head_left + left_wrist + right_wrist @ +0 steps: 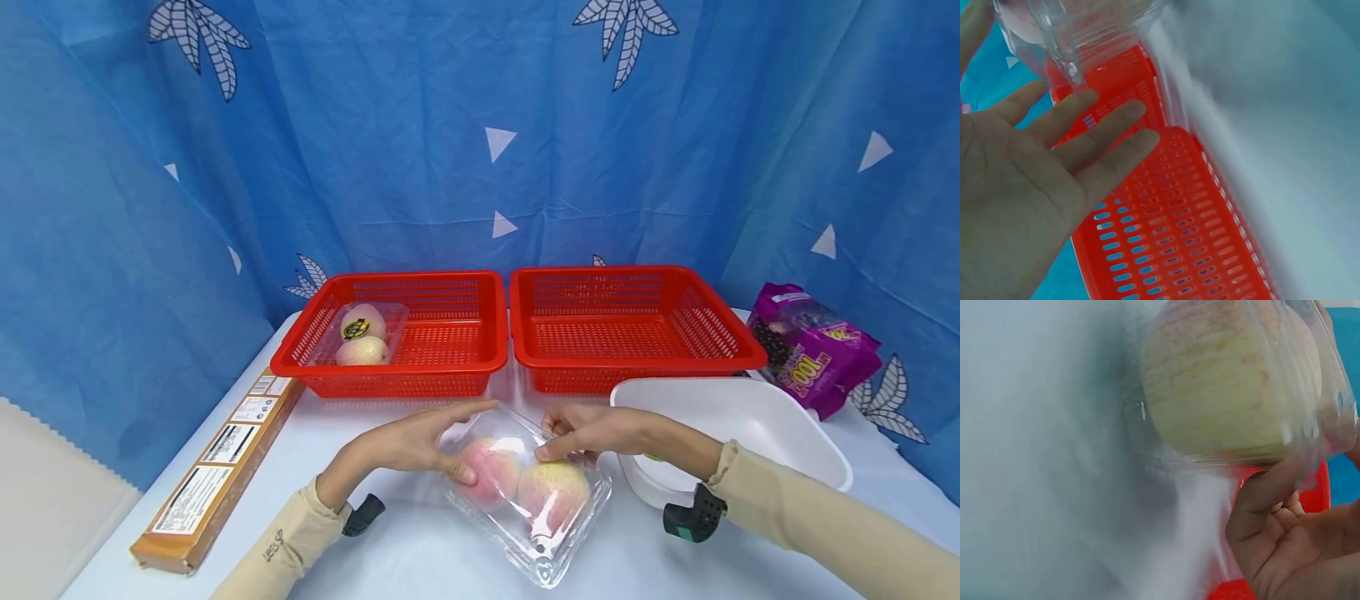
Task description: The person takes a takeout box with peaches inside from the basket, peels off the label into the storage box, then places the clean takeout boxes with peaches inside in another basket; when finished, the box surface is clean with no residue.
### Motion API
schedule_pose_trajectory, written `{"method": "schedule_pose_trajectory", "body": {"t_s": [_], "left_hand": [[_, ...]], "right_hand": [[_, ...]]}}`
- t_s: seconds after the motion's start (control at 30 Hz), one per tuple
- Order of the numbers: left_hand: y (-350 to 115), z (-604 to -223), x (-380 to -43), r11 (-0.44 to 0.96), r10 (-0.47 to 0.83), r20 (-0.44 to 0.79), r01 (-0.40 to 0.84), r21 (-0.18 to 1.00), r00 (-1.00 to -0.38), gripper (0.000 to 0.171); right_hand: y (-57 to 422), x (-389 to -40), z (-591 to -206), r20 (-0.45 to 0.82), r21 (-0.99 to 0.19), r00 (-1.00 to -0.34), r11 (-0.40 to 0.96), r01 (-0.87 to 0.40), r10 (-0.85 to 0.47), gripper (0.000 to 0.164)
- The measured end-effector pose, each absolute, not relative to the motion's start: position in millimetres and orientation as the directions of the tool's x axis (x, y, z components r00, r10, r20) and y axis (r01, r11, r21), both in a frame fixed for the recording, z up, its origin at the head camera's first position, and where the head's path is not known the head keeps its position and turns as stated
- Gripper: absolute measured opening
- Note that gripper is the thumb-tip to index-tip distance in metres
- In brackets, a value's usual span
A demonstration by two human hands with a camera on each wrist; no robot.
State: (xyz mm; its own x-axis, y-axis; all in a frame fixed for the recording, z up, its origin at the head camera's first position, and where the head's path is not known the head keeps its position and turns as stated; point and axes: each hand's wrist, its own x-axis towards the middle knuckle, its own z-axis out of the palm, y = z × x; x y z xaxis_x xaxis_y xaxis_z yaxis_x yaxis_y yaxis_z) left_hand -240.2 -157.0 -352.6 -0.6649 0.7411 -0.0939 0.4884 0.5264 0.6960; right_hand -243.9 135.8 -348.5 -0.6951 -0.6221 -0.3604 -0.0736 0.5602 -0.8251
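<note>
A clear plastic fruit box is held tilted over the front middle of the table. Inside it show two round pink-and-yellow fruits that look like peaches. My right hand pinches the box's right side, thumb on top; in the right wrist view one fruit shows through the plastic above the thumb. At the box's left side is my left hand, its thumb against the plastic and its fingers stretched out. Those fingers appear straight and spread in the left wrist view.
Behind stand two red baskets, the left basket holding another fruit box, beside the right basket. A white tub sits at right near a purple bag. A long carton lies at left.
</note>
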Motion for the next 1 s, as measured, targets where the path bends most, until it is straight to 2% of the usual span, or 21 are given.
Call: {"method": "schedule_pose_trajectory", "body": {"t_s": [0.17, 0.5, 0.8, 1.0], "left_hand": [[-156, -352, -242, 0.494, 0.753, -0.087, 0.473, 0.729, -0.652, 0.084], [-154, -348, -238, 0.49, 0.736, -0.016, 0.515, 0.703, -0.677, 0.072], [-146, -338, -235, 0.455, 0.646, 0.197, 0.579, 0.677, -0.737, 0.06], [-144, -326, -238, 0.331, 0.576, 0.363, 0.615, 0.716, -0.733, 0.046]], "right_hand": [[141, -234, -354, -0.335, -0.902, -0.677, 0.431, 0.029, -0.655, 0.033], [147, -214, -354, -0.269, -0.956, -0.708, 0.269, 0.115, -0.653, 0.032], [158, -203, -344, -0.185, -0.981, -0.797, 0.163, 0.11, -0.574, 0.051], [166, -202, -326, -0.097, -0.994, -0.829, 0.087, 0.059, -0.55, 0.039]]}}
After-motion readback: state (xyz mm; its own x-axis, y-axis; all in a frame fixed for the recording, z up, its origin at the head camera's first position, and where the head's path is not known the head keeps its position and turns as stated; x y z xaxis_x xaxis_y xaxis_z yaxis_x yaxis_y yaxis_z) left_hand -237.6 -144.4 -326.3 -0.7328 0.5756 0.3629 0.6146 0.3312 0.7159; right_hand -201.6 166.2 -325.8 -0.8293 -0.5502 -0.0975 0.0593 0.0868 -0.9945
